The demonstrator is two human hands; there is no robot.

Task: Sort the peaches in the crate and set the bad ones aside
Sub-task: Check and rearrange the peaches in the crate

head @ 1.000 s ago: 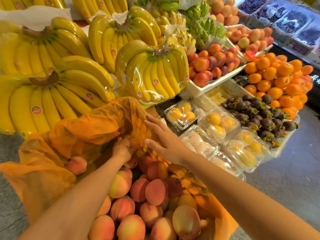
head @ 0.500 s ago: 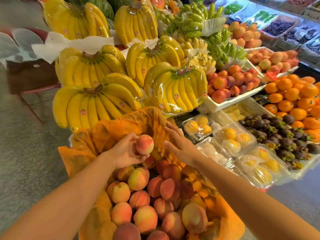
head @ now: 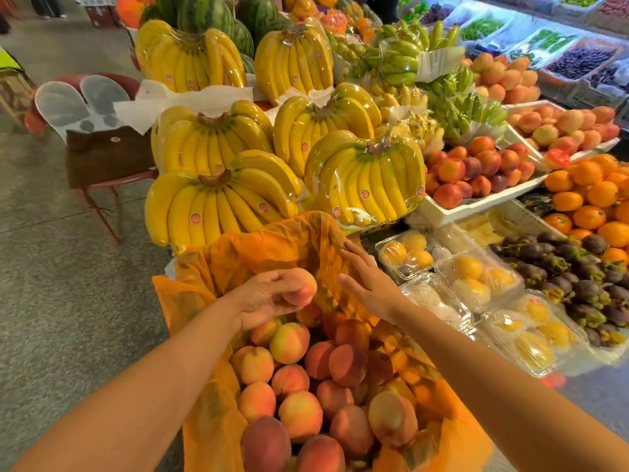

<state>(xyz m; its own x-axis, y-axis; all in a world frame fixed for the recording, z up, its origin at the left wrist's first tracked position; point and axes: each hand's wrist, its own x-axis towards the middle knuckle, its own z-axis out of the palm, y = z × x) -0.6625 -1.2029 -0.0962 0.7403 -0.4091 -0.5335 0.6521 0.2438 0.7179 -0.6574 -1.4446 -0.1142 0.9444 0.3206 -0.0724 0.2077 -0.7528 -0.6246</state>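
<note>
Left hand [head: 262, 299] grips a peach [head: 303, 288]; just beside it my right hand [head: 369, 284], fingers straight, seems to press the orange wrap [head: 272, 247].

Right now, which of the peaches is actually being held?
The peach gripped in the left hand, up above the far end of the pile. All the others lie loose in the orange liner; the right hand touches only that liner.

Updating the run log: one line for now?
left hand: holds peach | right hand: open on orange liner | peaches: piled below
</note>
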